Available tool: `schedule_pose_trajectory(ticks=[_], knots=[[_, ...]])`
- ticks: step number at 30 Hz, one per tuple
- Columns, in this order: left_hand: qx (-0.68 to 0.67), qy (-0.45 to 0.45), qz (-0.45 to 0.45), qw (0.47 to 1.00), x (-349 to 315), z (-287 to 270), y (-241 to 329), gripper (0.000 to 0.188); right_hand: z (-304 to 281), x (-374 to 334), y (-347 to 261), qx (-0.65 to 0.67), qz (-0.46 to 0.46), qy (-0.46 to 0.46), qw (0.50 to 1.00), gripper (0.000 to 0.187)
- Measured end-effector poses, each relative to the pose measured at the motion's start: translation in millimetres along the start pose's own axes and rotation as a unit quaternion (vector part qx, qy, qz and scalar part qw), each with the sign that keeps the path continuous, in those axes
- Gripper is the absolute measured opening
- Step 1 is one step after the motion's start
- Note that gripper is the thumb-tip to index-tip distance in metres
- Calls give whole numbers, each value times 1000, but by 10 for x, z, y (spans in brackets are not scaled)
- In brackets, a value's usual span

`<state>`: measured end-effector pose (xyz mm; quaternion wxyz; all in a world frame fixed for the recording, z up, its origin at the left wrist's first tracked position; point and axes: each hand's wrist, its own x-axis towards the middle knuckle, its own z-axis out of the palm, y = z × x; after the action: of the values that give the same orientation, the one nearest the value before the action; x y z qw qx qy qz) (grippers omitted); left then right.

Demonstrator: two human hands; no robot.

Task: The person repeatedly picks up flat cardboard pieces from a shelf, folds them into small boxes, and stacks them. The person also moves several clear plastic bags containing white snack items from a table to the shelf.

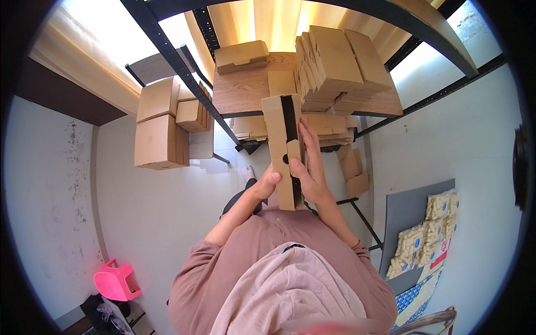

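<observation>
In the head view, we hold a long cardboard box (274,131) between both hands in front of a wooden shelf (240,92) stacked with cartons (335,61); our left hand (266,186) grasps its left side, our right hand (314,170) its right, thumb on a flap (293,149).

We see a pink stool (114,283) at left, yellowish curtains (273,28) ahead, clear bags (410,244) on a grey bench (401,207).
</observation>
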<state>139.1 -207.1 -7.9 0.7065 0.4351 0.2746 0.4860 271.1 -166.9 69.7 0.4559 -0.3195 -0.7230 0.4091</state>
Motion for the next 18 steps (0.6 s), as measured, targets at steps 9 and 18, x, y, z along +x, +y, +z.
schedule_pose_trajectory(ticks=[9,18], knots=[[41,4,-1,999,11,-91,-110,102,94,-19,40,-107,-5,-37,994,67],[-143,237,-125,953,-19,-389,-539,82,274,-308,651,-146,148,-218,954,100]])
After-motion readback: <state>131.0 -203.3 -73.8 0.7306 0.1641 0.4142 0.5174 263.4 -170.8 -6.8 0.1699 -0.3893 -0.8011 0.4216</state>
